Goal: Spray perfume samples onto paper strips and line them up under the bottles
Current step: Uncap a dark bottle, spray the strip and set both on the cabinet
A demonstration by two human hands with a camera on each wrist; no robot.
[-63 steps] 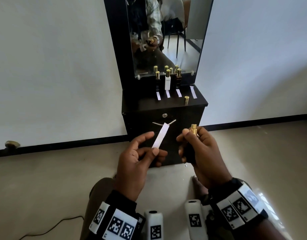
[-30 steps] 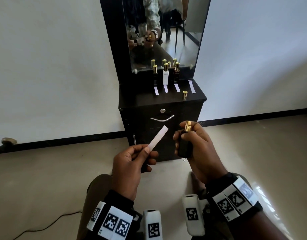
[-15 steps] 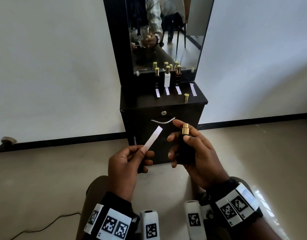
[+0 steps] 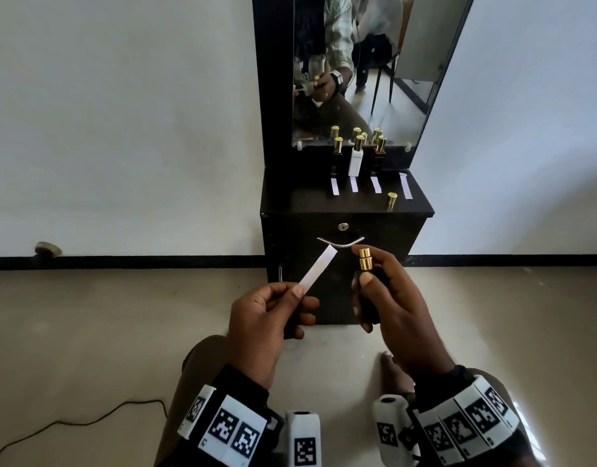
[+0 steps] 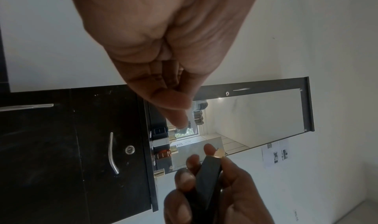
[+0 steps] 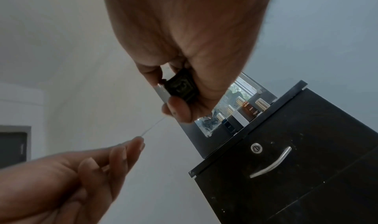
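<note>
Head view. The left hand (image 4: 263, 318) pinches the lower end of a white paper strip (image 4: 319, 269) between thumb and forefinger; the strip slants up and to the right, its free end close to the top of the bottle. The right hand (image 4: 396, 308) is wrapped around a dark perfume bottle (image 4: 369, 291), held upright, with its gold sprayer (image 4: 365, 259) bare above the fingers. The forefinger is raised behind the sprayer; whether it touches the top, I cannot tell. Behind the hands stands a black cabinet (image 4: 290, 200) with a mirror (image 4: 391, 96). At the mirror's foot, three capped bottles (image 4: 356, 160) stand in a row: dark, white, brown. A strip (image 4: 354, 184) lies in front of each, and a fourth strip (image 4: 405, 185) lies to the right with no bottle behind it. A loose gold cap (image 4: 391, 201) stands near the cabinet's front edge, just left of that fourth strip.

Left wrist view. Left fingers (image 5: 171, 101) are closed into a pinch; the paper itself is hard to make out here. Lower in the frame, the right hand holds the dark bottle, gold top just showing.

Right wrist view. Right fingers (image 6: 178, 107) curl round the bottle's square base. The strip shows edge-on as a thin line running from the left fingertips (image 6: 139, 142) toward the bottle.
</note>
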